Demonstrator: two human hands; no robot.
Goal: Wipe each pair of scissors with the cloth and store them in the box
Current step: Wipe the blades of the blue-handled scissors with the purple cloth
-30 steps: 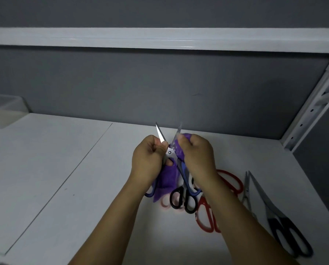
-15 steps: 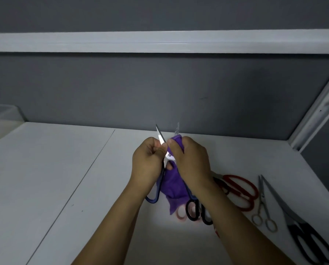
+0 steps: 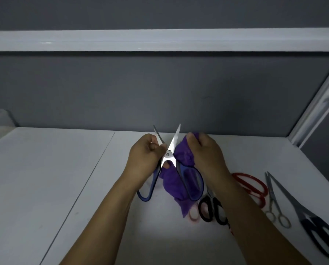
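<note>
Blue-handled scissors (image 3: 168,155), shiny blades crossed apart, in curled fingers of left hand (image 3: 142,159); right hand (image 3: 205,155) fingers pinching purple cloth (image 3: 172,185).

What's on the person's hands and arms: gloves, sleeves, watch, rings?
Nothing worn shows. The left hand and right hand are bare: no gloves, no rings visible in the dim light. The left forearm and right forearm are bare down to the picture's edge: no sleeves, watch or bands.
</note>
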